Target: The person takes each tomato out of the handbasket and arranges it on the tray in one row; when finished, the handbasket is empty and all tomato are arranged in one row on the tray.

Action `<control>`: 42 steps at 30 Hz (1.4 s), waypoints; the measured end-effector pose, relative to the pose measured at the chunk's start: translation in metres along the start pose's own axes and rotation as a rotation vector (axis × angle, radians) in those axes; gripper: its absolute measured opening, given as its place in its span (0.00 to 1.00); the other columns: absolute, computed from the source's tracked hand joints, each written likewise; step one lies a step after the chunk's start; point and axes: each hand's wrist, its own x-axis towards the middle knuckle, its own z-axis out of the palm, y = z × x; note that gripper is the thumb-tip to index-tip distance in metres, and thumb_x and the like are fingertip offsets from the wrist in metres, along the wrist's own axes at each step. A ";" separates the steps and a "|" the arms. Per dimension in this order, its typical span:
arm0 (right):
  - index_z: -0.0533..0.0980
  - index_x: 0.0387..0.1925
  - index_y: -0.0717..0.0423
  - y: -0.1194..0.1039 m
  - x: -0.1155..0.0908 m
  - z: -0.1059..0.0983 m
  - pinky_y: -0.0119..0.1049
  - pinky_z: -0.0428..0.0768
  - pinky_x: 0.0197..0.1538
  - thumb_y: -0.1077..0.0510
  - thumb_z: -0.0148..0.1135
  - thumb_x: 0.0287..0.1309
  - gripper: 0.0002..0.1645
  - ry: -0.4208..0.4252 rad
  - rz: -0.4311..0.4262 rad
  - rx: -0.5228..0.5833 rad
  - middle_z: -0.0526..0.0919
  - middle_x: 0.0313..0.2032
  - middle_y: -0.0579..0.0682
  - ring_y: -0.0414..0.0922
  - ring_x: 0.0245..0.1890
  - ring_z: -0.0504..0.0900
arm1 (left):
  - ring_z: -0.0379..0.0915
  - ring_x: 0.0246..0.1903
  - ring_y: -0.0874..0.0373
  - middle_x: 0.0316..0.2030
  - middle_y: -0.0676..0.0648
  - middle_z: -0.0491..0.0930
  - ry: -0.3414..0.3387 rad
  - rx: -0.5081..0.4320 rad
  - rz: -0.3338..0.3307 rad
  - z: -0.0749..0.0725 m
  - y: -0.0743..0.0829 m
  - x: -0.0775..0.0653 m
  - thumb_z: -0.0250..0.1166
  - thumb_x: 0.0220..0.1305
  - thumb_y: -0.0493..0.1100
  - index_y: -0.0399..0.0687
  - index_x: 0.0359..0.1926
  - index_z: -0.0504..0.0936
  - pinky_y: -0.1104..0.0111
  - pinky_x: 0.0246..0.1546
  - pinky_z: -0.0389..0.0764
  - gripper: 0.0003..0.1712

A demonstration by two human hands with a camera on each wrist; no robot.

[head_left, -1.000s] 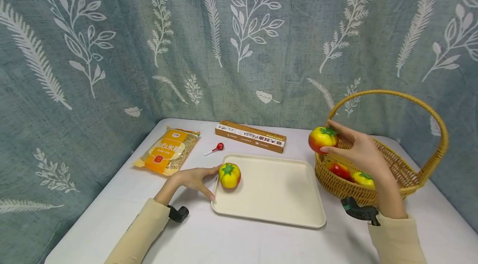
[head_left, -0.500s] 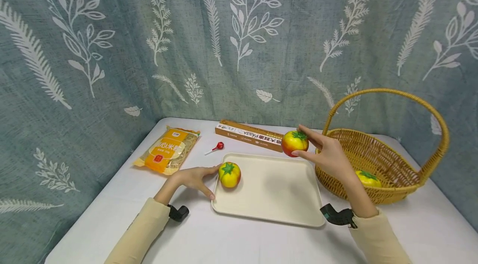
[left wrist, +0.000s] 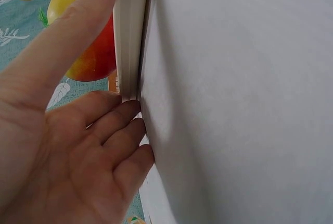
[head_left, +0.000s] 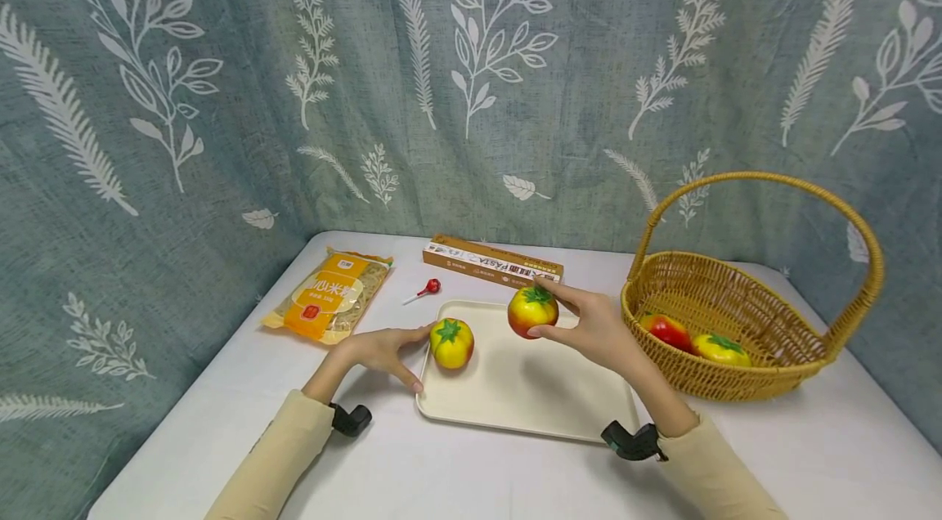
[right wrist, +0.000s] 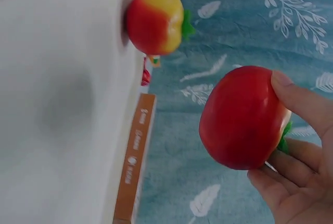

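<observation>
My right hand (head_left: 599, 329) pinches a red-and-yellow tomato (head_left: 533, 312) with a green leafy top between thumb and fingers, holding it above the cream tray (head_left: 515, 405). In the right wrist view that tomato (right wrist: 242, 120) shows its smooth red underside. A second tomato (head_left: 452, 343) sits at the tray's left end. Beside it, my left hand (head_left: 383, 355) rests at the tray's left edge, thumb and fingers spread apart. The left wrist view shows the fingertips (left wrist: 132, 110) right at the tray's rim (left wrist: 130, 36) and the thumb across it.
At the right stands a wicker basket (head_left: 736, 381) with a tall handle; a red fruit (head_left: 666, 332) and another tomato (head_left: 721, 349) lie inside. Behind the tray are a pasta box (head_left: 491, 261) and a red lollipop (head_left: 432, 286). A noodle packet (head_left: 331, 296) lies at the left.
My right hand has carried the tomato leftward from the basket's rim, over the tray's right side, to above the tray's middle. The left hand has stayed in place.
</observation>
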 end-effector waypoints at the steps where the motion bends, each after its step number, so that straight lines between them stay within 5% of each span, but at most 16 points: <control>1: 0.71 0.64 0.57 0.000 0.000 0.004 0.45 0.75 0.58 0.54 0.77 0.45 0.43 -0.002 0.004 -0.001 0.78 0.57 0.56 0.54 0.59 0.75 | 0.49 0.71 0.48 0.72 0.43 0.55 0.000 0.001 0.000 0.000 0.000 0.000 0.79 0.43 0.55 0.50 0.75 0.54 0.53 0.70 0.53 0.62; 13: 0.73 0.61 0.61 0.003 -0.003 0.044 0.48 0.75 0.58 0.51 0.77 0.45 0.42 -0.083 0.009 0.007 0.78 0.57 0.56 0.53 0.58 0.75 | 0.49 0.71 0.48 0.72 0.42 0.55 -0.002 -0.012 0.016 0.000 -0.001 0.000 0.79 0.44 0.54 0.49 0.75 0.53 0.53 0.70 0.52 0.62; 29: 0.75 0.59 0.63 0.010 0.004 0.062 0.47 0.76 0.58 0.59 0.78 0.43 0.39 -0.163 0.005 0.027 0.79 0.56 0.56 0.53 0.57 0.76 | 0.48 0.71 0.49 0.72 0.42 0.54 0.004 -0.015 0.024 0.000 -0.001 0.001 0.79 0.44 0.55 0.48 0.75 0.53 0.55 0.71 0.52 0.62; 42: 0.71 0.63 0.62 0.010 0.003 0.066 0.50 0.72 0.61 0.50 0.79 0.41 0.47 -0.235 0.048 -0.049 0.76 0.59 0.57 0.54 0.60 0.74 | 0.48 0.71 0.48 0.72 0.42 0.54 -0.005 -0.016 -0.001 -0.001 0.000 -0.001 0.79 0.44 0.54 0.49 0.75 0.52 0.54 0.71 0.52 0.63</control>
